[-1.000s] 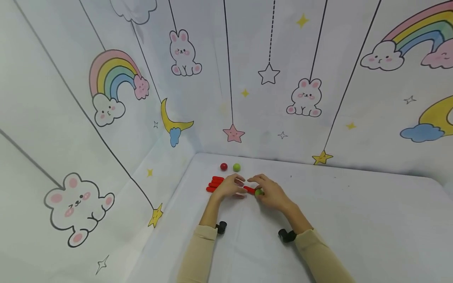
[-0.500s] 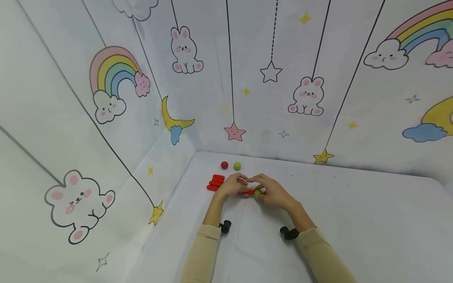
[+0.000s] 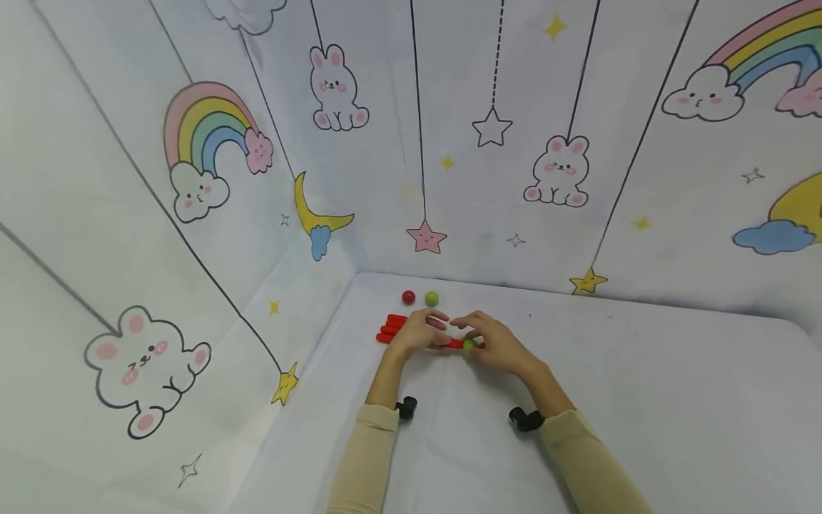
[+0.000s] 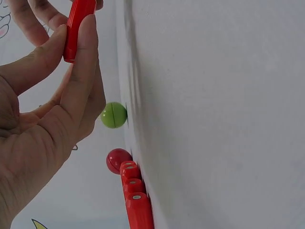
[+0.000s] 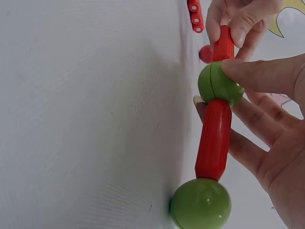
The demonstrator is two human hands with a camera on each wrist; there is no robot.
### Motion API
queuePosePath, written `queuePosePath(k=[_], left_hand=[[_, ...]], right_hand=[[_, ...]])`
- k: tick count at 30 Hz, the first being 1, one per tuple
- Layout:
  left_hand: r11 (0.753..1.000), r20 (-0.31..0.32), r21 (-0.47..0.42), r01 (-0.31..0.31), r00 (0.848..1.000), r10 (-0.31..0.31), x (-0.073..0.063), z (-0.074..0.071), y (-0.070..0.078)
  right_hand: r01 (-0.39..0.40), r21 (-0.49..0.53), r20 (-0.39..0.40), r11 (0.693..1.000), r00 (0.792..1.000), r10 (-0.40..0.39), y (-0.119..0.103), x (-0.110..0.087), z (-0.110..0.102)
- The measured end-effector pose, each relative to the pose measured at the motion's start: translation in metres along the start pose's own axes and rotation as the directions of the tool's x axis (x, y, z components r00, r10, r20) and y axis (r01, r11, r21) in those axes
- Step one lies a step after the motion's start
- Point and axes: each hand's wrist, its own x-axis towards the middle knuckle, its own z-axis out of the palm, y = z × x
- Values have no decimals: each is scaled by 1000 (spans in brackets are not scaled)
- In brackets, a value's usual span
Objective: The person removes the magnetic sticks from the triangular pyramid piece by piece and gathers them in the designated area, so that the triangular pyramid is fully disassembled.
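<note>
My left hand [image 3: 420, 330] pinches a red ridged rod [image 4: 78, 28] between thumb and fingers. The rod's far end meets a green ball [image 5: 214, 82], which my right hand [image 3: 504, 348] holds between thumb and fingers. In the right wrist view, a second red rod [image 5: 214, 138] runs from that ball to another, larger-looking green ball [image 5: 201, 205] close over the white surface. This makes one chain of rods and balls, mostly hidden behind my right hand in the head view.
Several loose red rods [image 3: 390, 329] lie side by side to the left of my left hand. Behind them a red ball [image 3: 408, 297] and a green ball [image 3: 432, 298] rest on the white tabletop [image 3: 642, 400]. A printed cloth wall [image 3: 475, 235] borders the back and left.
The left thumb has come up onto the red rod, which has turned from slanted to nearly level. My right hand keeps its hold on the green ball. The head view has shifted slightly.
</note>
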Motion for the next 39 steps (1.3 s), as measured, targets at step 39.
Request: queuePosePath(k=[39], left_hand=[[999,8,-33,20,1000,-19,0,-13,1]], right_hand=[[-12,24,39,1000,999,11,-11,4,2]])
